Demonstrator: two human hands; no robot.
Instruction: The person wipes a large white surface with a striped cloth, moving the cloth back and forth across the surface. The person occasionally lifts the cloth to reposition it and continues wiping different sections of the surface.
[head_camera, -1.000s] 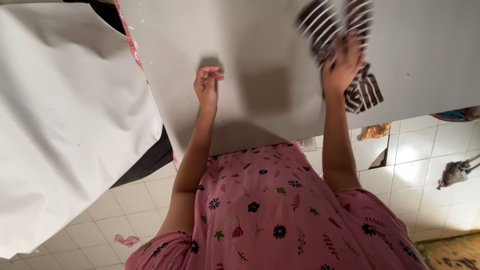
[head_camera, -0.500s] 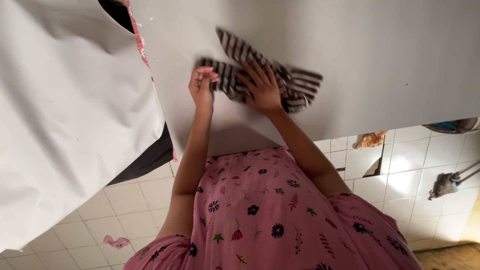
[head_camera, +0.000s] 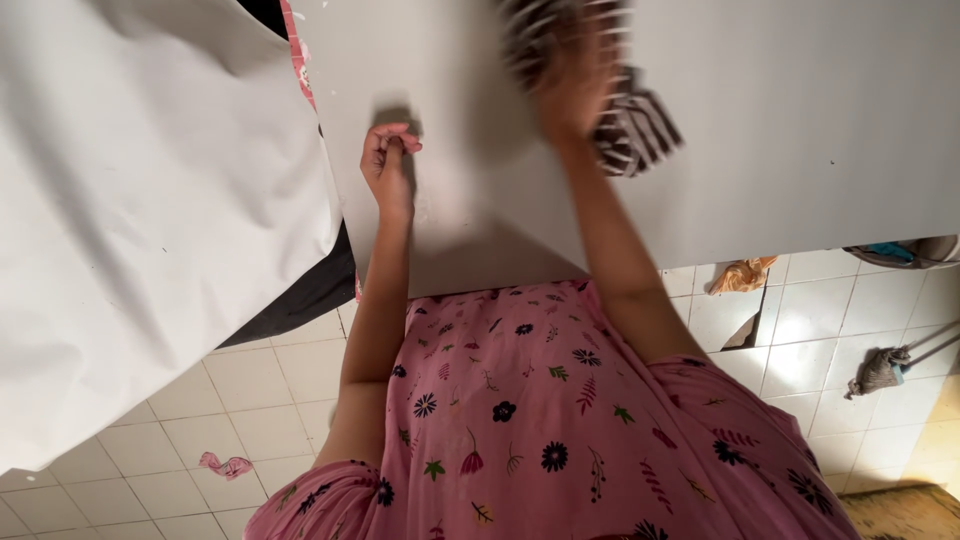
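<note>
From the head cam, your right hand (head_camera: 572, 85) is pressed flat on the striped cloth (head_camera: 630, 130) near the far edge of the grey tabletop (head_camera: 800, 120), while your left hand (head_camera: 385, 160) sits curled shut, holding nothing, near its left edge.

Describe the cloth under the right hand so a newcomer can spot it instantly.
Start at the large grey tabletop filling the upper frame. Near its top middle, the right hand presses on a crumpled striped cloth. Its dark-and-white stripes are the only pattern on the plain grey surface; the left hand is curled, apart from it.
</note>
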